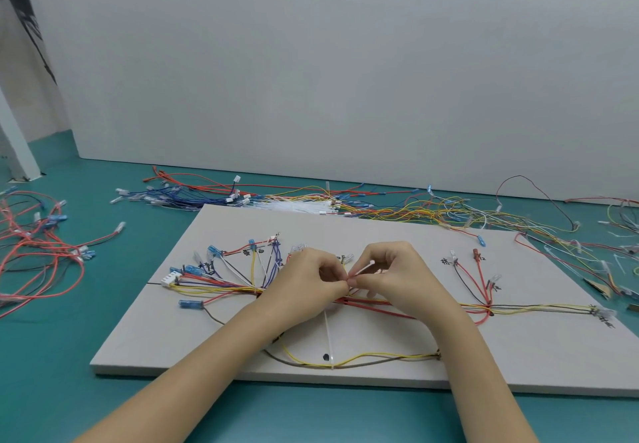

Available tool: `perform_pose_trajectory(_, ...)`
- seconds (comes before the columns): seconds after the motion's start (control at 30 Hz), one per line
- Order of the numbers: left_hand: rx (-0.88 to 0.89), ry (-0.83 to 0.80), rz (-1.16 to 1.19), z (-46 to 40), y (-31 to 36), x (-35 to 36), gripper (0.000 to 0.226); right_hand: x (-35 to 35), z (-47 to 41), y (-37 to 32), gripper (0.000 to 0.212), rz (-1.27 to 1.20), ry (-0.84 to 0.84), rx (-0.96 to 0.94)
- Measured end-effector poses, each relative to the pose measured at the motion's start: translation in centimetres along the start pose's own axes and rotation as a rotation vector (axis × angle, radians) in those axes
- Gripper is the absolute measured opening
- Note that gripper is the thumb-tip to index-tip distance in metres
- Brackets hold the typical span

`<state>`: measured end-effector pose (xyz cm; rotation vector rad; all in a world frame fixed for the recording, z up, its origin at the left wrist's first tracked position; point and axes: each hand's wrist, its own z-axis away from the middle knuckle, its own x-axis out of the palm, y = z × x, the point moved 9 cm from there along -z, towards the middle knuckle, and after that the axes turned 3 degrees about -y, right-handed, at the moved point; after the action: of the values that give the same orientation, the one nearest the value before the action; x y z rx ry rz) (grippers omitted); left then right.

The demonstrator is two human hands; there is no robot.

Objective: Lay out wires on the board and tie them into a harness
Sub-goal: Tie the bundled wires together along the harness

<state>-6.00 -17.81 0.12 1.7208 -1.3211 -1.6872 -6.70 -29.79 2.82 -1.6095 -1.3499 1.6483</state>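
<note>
A white board [380, 356] lies flat on the teal worktop [69, 390]. A wire harness [221, 289] runs left to right across the middle of the board; its red, yellow, blue, black and white wires fan out to the upper left and end in blue terminals and a white multi-pin connector [170, 277]. On the right side, red and black branches rise from a junction, and the trunk runs on to the board's right edge. Handwritten marks sit beside several branch ends.

Both hands meet over the trunk at the board's centre. The left hand [307, 280] has its fingers curled, with thumb and forefinger pinching a thin white cable tie [361, 270] at the bundle. The right hand [390, 276] pinches the same cable tie from the other side; the tie's free end sticks up and to the right between the two grips. The fingertips of both hands are touching or nearly touching at the pinch point.

A second white cable tie [329, 339] lies straight on the board below the hands, crossing a yellow and brown wire loop [363, 359] near the front edge.

Loose wires [397, 209] are piled along the board's far edge, next to a bundle of spare white cable ties [297, 207]. A tangle of red wires [34, 242] lies on the worktop at the left.
</note>
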Motion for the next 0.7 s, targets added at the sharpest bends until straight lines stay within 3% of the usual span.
perform_pose_trajectory(0.23, -0.042, -0.088, -0.029, 0.1, 0.1, 0.4, 0.022, 0.4, 0.0, 0.6, 0.007, -0.001, -0.069, 0.041)
perform_pose_trajectory(0.4, 0.018, -0.126, -0.122, 0.4, 0.2, -0.3, 0.01, 0.5, -0.1, 1.3, 0.013, -0.022, -0.027, 0.099)
perform_pose_trajectory(0.53, 0.097, -0.098, -0.34, 0.7, 0.2, -1.0, 0.021, 0.9, -0.2, 1.9, 0.009, 0.024, -0.018, 0.123)
perform_pose_trajectory(0.7, 0.088, -0.126, -0.329, 0.7, 0.3, -1.0, 0.015, 1.0, -0.6, 1.3, 0.022, 0.144, -0.053, 0.089)
